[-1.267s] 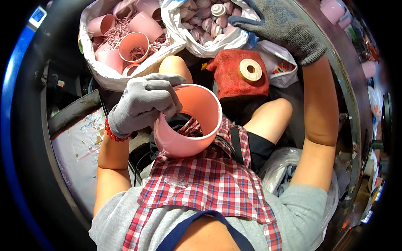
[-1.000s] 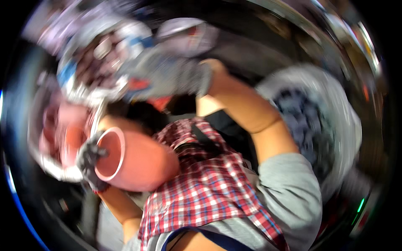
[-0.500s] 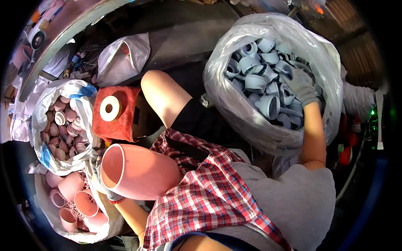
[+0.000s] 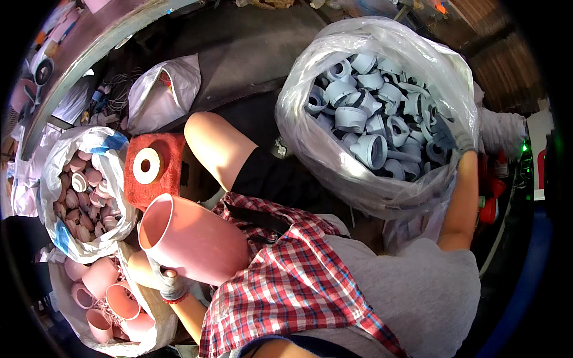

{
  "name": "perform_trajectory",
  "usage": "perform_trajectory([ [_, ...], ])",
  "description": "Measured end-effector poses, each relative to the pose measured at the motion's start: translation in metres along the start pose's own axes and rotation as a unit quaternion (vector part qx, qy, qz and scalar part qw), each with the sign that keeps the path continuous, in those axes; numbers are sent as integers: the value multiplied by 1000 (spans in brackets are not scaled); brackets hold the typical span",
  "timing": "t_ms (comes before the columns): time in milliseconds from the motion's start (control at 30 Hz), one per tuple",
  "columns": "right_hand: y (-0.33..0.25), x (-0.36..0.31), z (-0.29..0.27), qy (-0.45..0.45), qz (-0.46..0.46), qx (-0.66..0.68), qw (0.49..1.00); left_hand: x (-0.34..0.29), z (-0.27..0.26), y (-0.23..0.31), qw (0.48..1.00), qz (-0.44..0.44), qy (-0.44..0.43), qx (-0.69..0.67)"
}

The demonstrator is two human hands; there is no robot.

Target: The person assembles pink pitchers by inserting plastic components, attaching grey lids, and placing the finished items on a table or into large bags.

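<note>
My right hand (image 4: 451,136), in a grey glove, reaches over the right side of a large clear plastic bag (image 4: 298,152). Its fingers look stretched out against light grey plastic parts (image 4: 370,149), several of them ring-shaped or short spouted pieces. A tall pink cup-like container (image 4: 206,241) lies tilted on my lap, its mouth toward the left. Below its near side is my left hand (image 4: 171,285), also gloved, with a bare thumb tip showing. The fingers look curled in close to the container; what they hold, if anything, is hidden.
A red cloth-covered block (image 4: 136,188) bears a cream ring-shaped roll (image 4: 147,166). To the left stand a white bag (image 4: 57,230) of small pink pieces and another bag (image 4: 156,334) of pink cups. A white sack (image 4: 182,74) lies behind, and a table edge (image 4: 113,45) crosses the upper left.
My right hand has shifted from among the grey parts toward the bag's right rim. My left hand has drawn back from the container's mouth to its near side.
</note>
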State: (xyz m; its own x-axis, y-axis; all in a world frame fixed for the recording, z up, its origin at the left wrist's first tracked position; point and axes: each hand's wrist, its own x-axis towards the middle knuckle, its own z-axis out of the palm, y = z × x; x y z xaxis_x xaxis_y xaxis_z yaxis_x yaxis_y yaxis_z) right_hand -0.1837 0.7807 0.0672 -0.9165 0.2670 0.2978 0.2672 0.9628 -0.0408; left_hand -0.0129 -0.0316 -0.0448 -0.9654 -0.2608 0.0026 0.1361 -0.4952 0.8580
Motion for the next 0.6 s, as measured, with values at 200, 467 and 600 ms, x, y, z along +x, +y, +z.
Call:
perform_trajectory([
  [200, -15, -32, 77, -3, 495, 722, 483, -12, 0, -10, 1000, -24, 9, -16],
  [467, 99, 22, 207, 83, 183, 622, 757, 0, -6, -18, 998, -27, 6, -49],
  [600, 50, -23, 232, 195, 104, 455, 862, 7, 0, -14, 999, -16, 4, -36],
])
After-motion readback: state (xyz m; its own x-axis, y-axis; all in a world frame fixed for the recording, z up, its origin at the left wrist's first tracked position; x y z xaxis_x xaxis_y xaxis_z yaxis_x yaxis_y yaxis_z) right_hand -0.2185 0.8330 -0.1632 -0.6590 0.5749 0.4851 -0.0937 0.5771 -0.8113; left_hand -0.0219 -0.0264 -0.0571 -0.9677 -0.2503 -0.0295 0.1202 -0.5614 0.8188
